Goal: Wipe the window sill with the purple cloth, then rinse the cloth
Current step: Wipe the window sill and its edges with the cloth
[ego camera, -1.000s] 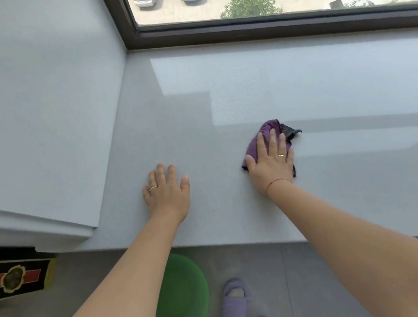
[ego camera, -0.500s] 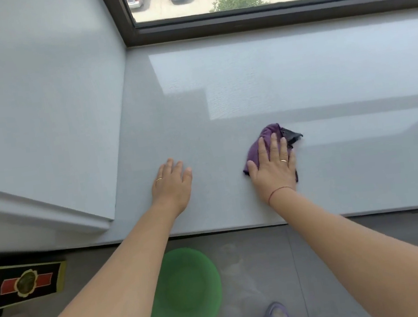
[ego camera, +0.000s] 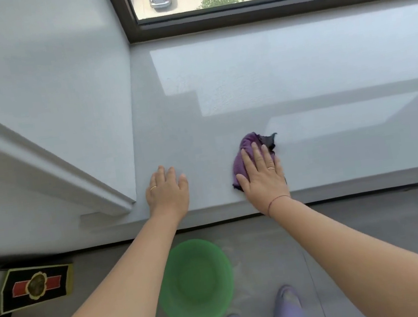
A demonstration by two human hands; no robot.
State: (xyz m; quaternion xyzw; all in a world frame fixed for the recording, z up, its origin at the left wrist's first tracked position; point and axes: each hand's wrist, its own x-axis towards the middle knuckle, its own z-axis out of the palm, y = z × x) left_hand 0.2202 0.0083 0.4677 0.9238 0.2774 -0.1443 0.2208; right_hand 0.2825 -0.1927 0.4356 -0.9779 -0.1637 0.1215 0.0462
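We are in the wiping stage, and the rinse has not begun. Our right hand (ego camera: 262, 175) lies flat on the purple cloth (ego camera: 245, 156), its fingers (ego camera: 256, 151) stretched out and pressing down rather than clenched around it; the cloth is bunched beneath the palm, near the front edge of the window sill (ego camera: 297, 70), with a darker corner poking out past the fingertips. Our left hand (ego camera: 167, 191) rests open and empty on the sill beside the corner of the wall, fingers released, apparently just bracing us. How much of the sill has been wiped we cannot tell: the surface looks evenly grey, with bright patches of window light farther back and no clear wet trail or dust line. We judge that the far strip by the window frame (ego camera: 262, 11) and the long stretch to the right may yet need passes. On the floor below stands a green basin (ego camera: 196, 283), just ahead of our slippers (ego camera: 288, 308); whether it holds water we cannot tell, but it looks the likely place for rinsing.
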